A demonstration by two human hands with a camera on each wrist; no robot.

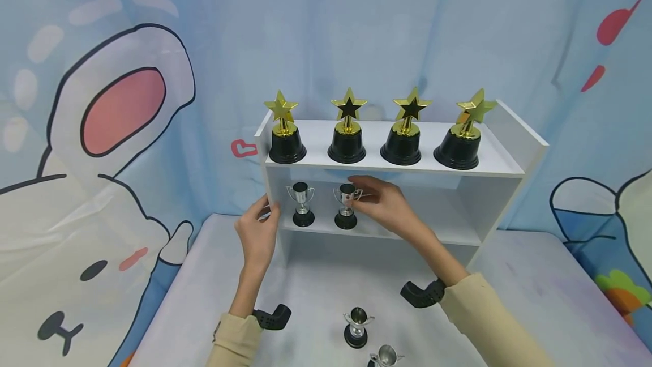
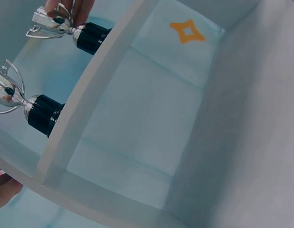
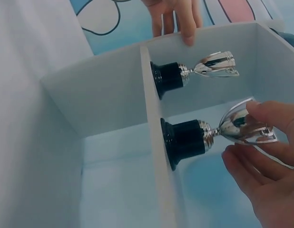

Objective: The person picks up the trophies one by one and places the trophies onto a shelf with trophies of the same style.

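My right hand (image 1: pixel 382 204) pinches a small silver trophy cup (image 1: pixel 346 220) by its bowl and handle. Its black base (image 3: pixel 185 140) rests on the middle shelf in the right wrist view. Left of it stands a matching silver trophy cup (image 1: pixel 303 218), upright and apart from both hands. My left hand (image 1: pixel 258 237) grips the front edge of the white shelf unit's left side panel (image 1: pixel 269 186), thumb on the inner side. In the left wrist view only a bit of that hand shows at the lower left.
Several gold star trophies (image 1: pixel 347 143) with black bases line the top shelf (image 1: pixel 374 143). In front of the unit, one silver cup (image 1: pixel 356 337) stands on the white table (image 1: pixel 311 299); another silver cup (image 1: pixel 387 354) is cut off below. A printed curtain (image 1: pixel 377 27) hangs behind.
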